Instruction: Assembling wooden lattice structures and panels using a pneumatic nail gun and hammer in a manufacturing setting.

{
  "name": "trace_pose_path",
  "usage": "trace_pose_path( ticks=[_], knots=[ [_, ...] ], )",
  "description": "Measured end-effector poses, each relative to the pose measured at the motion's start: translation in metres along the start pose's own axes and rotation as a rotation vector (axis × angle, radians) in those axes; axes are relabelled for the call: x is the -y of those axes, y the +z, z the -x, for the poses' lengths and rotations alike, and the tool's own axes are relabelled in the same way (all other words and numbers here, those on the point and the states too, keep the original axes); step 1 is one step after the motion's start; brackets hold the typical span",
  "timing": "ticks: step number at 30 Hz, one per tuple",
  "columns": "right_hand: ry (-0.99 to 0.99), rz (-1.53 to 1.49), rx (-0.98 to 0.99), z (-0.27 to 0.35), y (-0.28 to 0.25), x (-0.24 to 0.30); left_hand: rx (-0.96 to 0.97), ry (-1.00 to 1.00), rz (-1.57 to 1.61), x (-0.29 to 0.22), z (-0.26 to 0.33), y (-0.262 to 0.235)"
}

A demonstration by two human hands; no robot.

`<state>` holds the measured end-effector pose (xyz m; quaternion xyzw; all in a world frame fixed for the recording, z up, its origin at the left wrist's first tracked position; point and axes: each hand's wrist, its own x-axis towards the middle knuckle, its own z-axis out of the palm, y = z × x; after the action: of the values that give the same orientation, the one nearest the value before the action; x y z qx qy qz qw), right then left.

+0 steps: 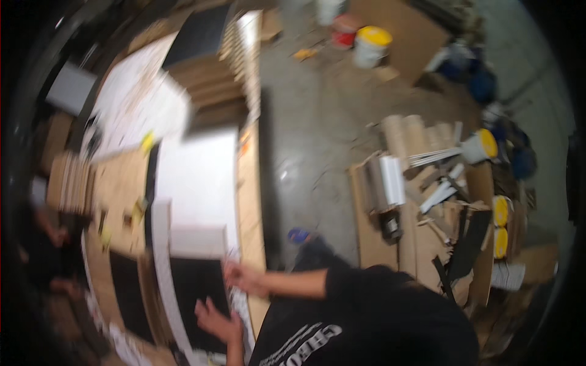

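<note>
My left hand is over a black panel, its fingers spread and holding nothing visible. Further up, my right hand is at the panel's right edge, beside a narrow white edge strip. Its fingers look bent but are blurred, and whether they grip anything is unclear. A long white strip runs along the panel's left side, and a shorter white crosspiece lies across its far end. Beyond that lies a broad white board on the wooden workbench.
Brown boards are stacked at the bench's far end. Across the bench, another person's hand shows at the left. On the right, cardboard and scrap strips heap up near yellow-lidded buckets. My blue shoe is on the grey floor.
</note>
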<state>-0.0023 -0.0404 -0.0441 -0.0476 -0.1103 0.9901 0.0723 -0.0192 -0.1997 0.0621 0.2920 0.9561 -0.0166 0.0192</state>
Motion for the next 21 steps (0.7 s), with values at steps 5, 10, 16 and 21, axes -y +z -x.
trace_pose_path(
  ticks=[5,10,16,21],
  knots=[
    [0.536,0.062,-0.404,0.023,0.062,0.063,-0.039,-0.071,0.080,0.009,0.020,0.023],
    [0.457,0.095,-0.432,0.026,0.070,0.052,-0.041,-0.089,0.067,0.011,0.024,0.019],
    [0.486,0.051,-0.432,0.023,0.068,0.044,-0.036,-0.076,0.087,0.013,0.021,0.018],
    [0.483,0.155,-0.429,0.021,0.083,0.051,-0.043,-0.062,0.082,0.011,0.019,0.018]
  ],
)
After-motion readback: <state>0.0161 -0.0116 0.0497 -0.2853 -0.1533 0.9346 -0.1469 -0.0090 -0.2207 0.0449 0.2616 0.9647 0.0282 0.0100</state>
